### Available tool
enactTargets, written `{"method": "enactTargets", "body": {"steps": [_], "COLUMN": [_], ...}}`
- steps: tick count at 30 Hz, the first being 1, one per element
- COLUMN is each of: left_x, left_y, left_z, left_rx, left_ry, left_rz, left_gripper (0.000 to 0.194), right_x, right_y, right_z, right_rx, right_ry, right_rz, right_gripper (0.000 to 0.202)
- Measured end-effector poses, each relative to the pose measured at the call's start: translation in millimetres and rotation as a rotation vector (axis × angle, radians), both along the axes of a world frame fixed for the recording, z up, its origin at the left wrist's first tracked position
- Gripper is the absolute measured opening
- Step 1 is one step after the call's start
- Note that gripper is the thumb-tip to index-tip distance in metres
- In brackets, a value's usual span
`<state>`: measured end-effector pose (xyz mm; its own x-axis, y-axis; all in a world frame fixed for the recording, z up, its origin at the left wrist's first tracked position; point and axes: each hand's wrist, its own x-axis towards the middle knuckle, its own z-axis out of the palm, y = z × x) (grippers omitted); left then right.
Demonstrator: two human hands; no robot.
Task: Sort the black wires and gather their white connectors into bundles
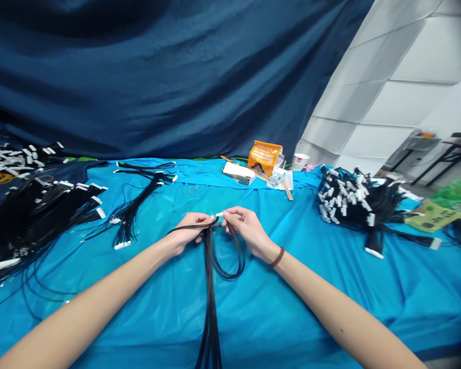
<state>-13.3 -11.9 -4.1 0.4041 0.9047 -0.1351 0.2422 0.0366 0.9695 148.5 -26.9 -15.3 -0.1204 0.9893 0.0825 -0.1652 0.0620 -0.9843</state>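
Observation:
My left hand (192, 231) is closed on a bundle of thin black wires (210, 302), pinched near its upper end. The wires hang down toward the table's front edge, and some loop round to the right. Thumb and fingers of my right hand (244, 225) pinch a small white connector (219, 215) where the wires meet it. Both hands are close together above the blue cloth (280, 307). My fingers partly hide the connector and wire ends.
Piles of black wire harnesses with white connectors lie at the left (42, 210) and right (346, 195). A smaller wire bunch (138, 205) lies nearer the middle. Behind stand an orange packet (265, 158), a white box (238, 171) and a paper cup (299, 161). A green bag (451, 200) lies far right.

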Motion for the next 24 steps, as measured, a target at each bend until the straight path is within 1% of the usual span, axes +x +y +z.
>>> {"method": "enactTargets", "body": {"steps": [5, 9, 13, 17, 19, 21, 24], "left_x": [-0.6, -0.9, -0.6, 1.6, 2.4, 2.2, -0.2], "left_y": [0.1, 0.6, 0.4, -2.1, -2.5, -1.2, 4.0], "left_z": [-1.7, -3.2, -2.0, 2.6, 4.0, 3.4, -0.5], "left_rx": [-0.13, -0.208, -0.231, -0.232, -0.228, -0.221, -0.21], "left_ry": [-0.176, -0.23, -0.25, -0.253, -0.259, -0.275, -0.317], "left_rz": [-0.061, -0.059, -0.082, -0.103, -0.102, -0.092, -0.025], "left_gripper": [0.04, 0.035, 0.032, 0.031, 0.031, 0.031, 0.032], "right_x": [2.1, 5.6, 6.7, 3.8, 2.7, 3.9, 11.7], "right_y": [3.1, 5.3, 6.3, 4.6, 2.7, 0.5, -2.1], "right_z": [-4.2, -6.4, -6.8, -6.6, -4.4, 0.3, 11.1], "right_rx": [0.143, 0.183, 0.187, 0.176, 0.155, 0.108, 0.031], "right_ry": [-0.182, -0.24, -0.255, -0.251, -0.211, -0.188, -0.286], "right_rz": [0.07, 0.123, 0.144, 0.104, 0.102, 0.144, 0.285], "right_gripper": [0.032, 0.033, 0.034, 0.035, 0.04, 0.048, 0.053]}}
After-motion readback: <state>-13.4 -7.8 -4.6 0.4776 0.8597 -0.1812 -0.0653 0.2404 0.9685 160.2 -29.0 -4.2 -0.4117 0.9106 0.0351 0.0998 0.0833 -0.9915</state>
